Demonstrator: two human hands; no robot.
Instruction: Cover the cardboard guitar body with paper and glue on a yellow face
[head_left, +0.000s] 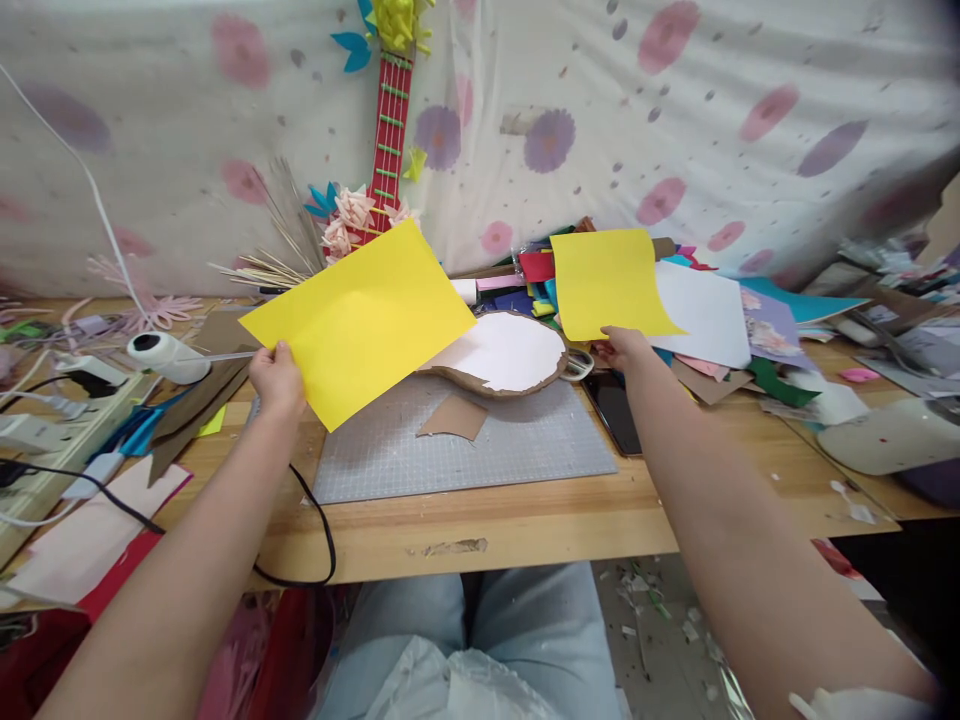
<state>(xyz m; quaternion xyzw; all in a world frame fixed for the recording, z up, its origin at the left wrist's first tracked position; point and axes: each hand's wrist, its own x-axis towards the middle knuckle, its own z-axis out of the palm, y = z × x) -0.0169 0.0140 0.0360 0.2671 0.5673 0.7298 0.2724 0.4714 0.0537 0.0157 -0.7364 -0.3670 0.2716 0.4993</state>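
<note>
We distinguish light-blue jeans point(536, 625), crumpled white material point(480, 688) at the lap, bare forearms point(217, 540), and a white right sleeve point(862, 704).

L hand point(279, 380), left of ctr, grips lg yellow sheet point(360, 325) by its lower-left edge, sheet tilted; R hand point(624, 346), right of ctr, holds 2nd yellow sheet point(604, 285), curled, at bottom edge. Mid-frame: white-faced cardboard shape point(517, 350), partly hidden by lg sheet; grey mat point(540, 440) w/ sm brown piece point(454, 417). Blk phone point(612, 412) just below R hand. Red fretted neck point(390, 130), upper ctr.
</note>
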